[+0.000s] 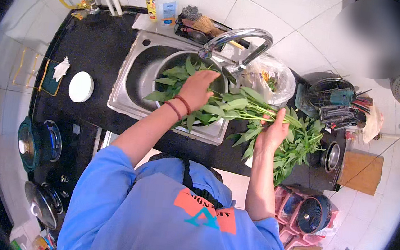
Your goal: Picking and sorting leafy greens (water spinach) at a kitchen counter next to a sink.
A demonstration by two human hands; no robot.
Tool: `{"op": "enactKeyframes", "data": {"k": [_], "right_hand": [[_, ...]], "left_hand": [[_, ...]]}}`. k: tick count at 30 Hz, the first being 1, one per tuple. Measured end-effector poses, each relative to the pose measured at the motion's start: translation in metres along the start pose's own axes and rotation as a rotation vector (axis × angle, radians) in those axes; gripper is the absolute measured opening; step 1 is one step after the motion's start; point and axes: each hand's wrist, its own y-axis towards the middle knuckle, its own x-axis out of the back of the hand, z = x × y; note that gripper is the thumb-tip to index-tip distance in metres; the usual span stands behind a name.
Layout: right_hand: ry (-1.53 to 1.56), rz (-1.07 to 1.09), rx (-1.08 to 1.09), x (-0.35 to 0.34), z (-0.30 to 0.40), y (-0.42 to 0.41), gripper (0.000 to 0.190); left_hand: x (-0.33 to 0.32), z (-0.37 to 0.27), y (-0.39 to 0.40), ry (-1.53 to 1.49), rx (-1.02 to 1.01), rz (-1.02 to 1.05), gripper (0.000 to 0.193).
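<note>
My right hand (274,131) grips the stems of a bunch of leafy greens (237,105), whose leafy ends reach left towards the sink. Above the metal basin (163,63), my left hand (197,89), with two beaded bracelets on the wrist, lies over the leaves; its fingertips are partly hidden, and whether it grips any is unclear. More torn leaves (176,73) lie in the basin, which stands in the stainless steel sink (136,73). A larger heap of greens (300,144) rests on the black counter right of and beneath my right hand.
A chrome faucet (243,32) arches over the basin. Behind it stand bottles (166,9) and a black rack of scrubbers (198,26). A clear plastic bag (282,78) and a cutlery holder (338,114) are at right. A white round lid or dish (81,86) and pots (29,144) are at left.
</note>
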Motion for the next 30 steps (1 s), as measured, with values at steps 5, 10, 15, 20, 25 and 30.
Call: {"op": "enactKeyframes", "data": {"k": [5,10,15,20,25,30], "right_hand": [[-0.034,0.032,-0.091,0.002,-0.023,0.009,0.017],[-0.076,0.143,-0.056,-0.008,-0.025,0.0,0.016],[-0.089,0.198,-0.031,-0.02,-0.02,-0.014,0.017],[-0.125,0.236,-0.028,-0.019,-0.02,-0.019,0.02],[-0.132,0.312,0.028,-0.025,-0.017,-0.039,0.018],[-0.076,0.319,0.212,-0.027,-0.014,-0.064,0.012]], "left_hand": [[0.029,-0.029,0.006,-0.416,0.286,0.21,0.013],[0.035,-0.068,-0.009,-0.409,0.087,0.182,0.01],[0.022,-0.068,-0.023,-0.357,0.061,0.319,0.011],[0.016,-0.063,-0.025,-0.37,0.066,0.359,0.011],[-0.001,-0.059,-0.04,-0.417,0.294,0.371,0.013],[-0.003,-0.053,-0.04,-0.829,0.81,0.509,0.019]]}}
